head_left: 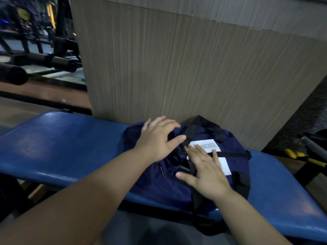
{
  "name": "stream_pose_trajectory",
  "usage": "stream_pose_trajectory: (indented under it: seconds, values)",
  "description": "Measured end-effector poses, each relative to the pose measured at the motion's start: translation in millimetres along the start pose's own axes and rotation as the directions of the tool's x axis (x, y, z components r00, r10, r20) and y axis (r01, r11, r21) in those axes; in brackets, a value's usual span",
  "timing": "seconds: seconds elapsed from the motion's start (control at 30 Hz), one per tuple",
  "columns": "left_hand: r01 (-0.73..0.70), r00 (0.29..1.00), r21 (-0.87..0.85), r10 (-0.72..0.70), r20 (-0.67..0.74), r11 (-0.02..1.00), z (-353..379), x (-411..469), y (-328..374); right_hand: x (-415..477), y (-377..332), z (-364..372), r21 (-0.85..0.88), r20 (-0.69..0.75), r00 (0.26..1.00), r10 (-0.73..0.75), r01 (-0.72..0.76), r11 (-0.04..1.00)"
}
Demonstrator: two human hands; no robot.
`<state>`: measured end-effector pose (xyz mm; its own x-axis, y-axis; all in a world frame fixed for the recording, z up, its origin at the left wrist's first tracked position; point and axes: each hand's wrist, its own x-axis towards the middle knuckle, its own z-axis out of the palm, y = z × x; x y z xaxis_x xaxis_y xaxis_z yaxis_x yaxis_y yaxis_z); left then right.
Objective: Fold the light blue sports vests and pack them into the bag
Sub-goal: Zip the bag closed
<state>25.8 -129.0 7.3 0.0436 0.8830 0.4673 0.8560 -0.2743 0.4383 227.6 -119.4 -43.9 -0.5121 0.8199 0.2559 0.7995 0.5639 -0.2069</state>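
A dark navy bag [154,184] with black straps and a white printed label [205,145] lies on a blue padded bench [58,147], against a wood-grain pillar. My left hand [159,138] rests on the bag's far left top, fingers spread and slightly bent. My right hand [207,172] lies flat on the bag's middle, fingers straight over a black strap and the label. No light blue vest shows anywhere in the head view.
The wood-grain pillar [185,76] stands right behind the bag. Black gym machine bars [44,59] fill the far left. A grey bar with yellow parts [304,156] sits at the right, beyond the bench end.
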Motion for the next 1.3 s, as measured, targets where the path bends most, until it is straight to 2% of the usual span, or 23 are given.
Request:
stream_pose_trajectory:
  seconds: [0.1, 0.17, 0.27, 0.37, 0.43, 0.5, 0.57, 0.63, 0.67, 0.73, 0.77, 0.8, 0.9, 0.97, 1.03, 1.13, 1.2, 1.23, 1.3]
  values:
    - [0.001, 0.98, 0.216, -0.044, 0.196, 0.976, 12.6, 31.7, 15.8, -6.1, -2.4, 8.1, -0.036, -0.056, 0.997, -0.045, 0.043, 0.998]
    - [-0.014, 0.934, 0.364, -0.119, 0.338, 0.931, 25.9, 44.5, 23.1, -8.3, 3.2, 9.3, -0.012, -0.062, 0.996, -0.071, 0.071, 0.997]
    - [-0.024, 0.874, 0.466, -0.207, 0.439, 0.885, 44.0, 48.9, 29.9, -12.6, 12.9, 12.9, 0.213, -0.176, 0.982, -0.063, 0.101, 0.972]
    - [-0.009, 0.887, 0.384, -0.17, 0.429, 0.923, 51.5, 46.7, 27.5, -13.7, 16.9, 14.0, 0.466, -0.396, 0.913, 0.094, 0.112, 0.878]
    - [0.038, 0.908, 0.239, -0.133, 0.397, 0.97, 51.9, 41.1, 21.0, -6.9, 23.6, 5.9, 0.527, -0.537, 0.803, 0.259, 0.08, 0.846]
    - [0.091, 0.924, 0.049, -0.103, 0.368, 0.995, 50.3, 32.2, 15.6, 5.3, 35.5, -11.1, 0.56, -0.584, 0.707, 0.399, -0.005, 0.828]
    - [0.062, 0.946, -0.069, -0.037, 0.321, 0.996, 49.4, 22.3, 15.6, 21.1, 51.0, -30.5, 0.598, -0.51, 0.689, 0.515, -0.145, 0.788]
    - [-0.011, 0.958, -0.133, 0.048, 0.283, 0.991, 51.4, 13.4, 19.5, 38.7, 66.7, -44.3, 0.607, -0.338, 0.735, 0.588, -0.306, 0.733]
    - [-0.037, 0.957, -0.16, 0.081, 0.279, 0.986, 52.3, 9.4, 22.4, 46.1, 73.5, -48.3, 0.663, -0.226, 0.752, 0.619, -0.347, 0.663]
    - [-0.093, 0.942, -0.186, 0.147, 0.302, 0.978, 50.3, 3.0, 29.3, 56.4, 81.8, -56.6, 0.876, -0.02, 0.755, 0.655, -0.302, 0.375]
    - [-0.143, 0.923, -0.188, 0.2, 0.328, 0.972, 46.9, 1.1, 33.4, 57.3, 85.9, -60.5, 0.931, 0.034, 0.76, 0.649, -0.26, 0.257]
    - [-0.191, 0.901, -0.202, 0.254, 0.353, 0.96, 43.9, -0.2, 36.9, 56.3, 90.3, -65.0, 0.951, 0.06, 0.785, 0.616, -0.232, 0.203]
    - [-0.25, 0.854, -0.283, 0.348, 0.385, 0.926, 38.1, -2.5, 43.0, 44.5, 99.3, -72.7, 0.925, 0.073, 0.829, 0.554, -0.264, 0.274]
    - [-0.246, 0.86, -0.3, 0.351, 0.371, 0.922, 40.2, -3.3, 44.3, 31.5, 104.4, -74.0, 0.92, 0.12, 0.867, 0.484, -0.28, 0.274]
    - [-0.237, 0.883, -0.298, 0.333, 0.332, 0.925, 42.8, -5.2, 48.2, 18.7, 111.9, -74.3, 0.897, 0.153, 0.894, 0.42, -0.304, 0.321]
    - [-0.109, 0.962, -0.304, 0.178, 0.209, 0.946, 43.7, 1.3, 56.6, -0.9, 116.6, -74.3, 0.783, 0.102, 0.91, 0.402, -0.322, 0.532]
    - [-0.041, 0.988, -0.18, 0.067, 0.139, 0.983, 44.2, 11.1, 63.3, -13.7, 119.1, -70.0, 0.69, 0.072, 0.899, 0.431, -0.357, 0.629]
    - [-0.021, 0.987, -0.07, 0.032, 0.159, 0.997, 46.8, 16.7, 66.8, -16.9, 122.8, -66.1, 0.654, 0.052, 0.888, 0.458, -0.376, 0.656]
    - [-0.037, 0.944, 0.143, -0.012, 0.329, 0.989, 55.4, 27.3, 74.3, -14.5, 131.1, -59.2, 0.555, -0.043, 0.839, 0.543, -0.432, 0.711]
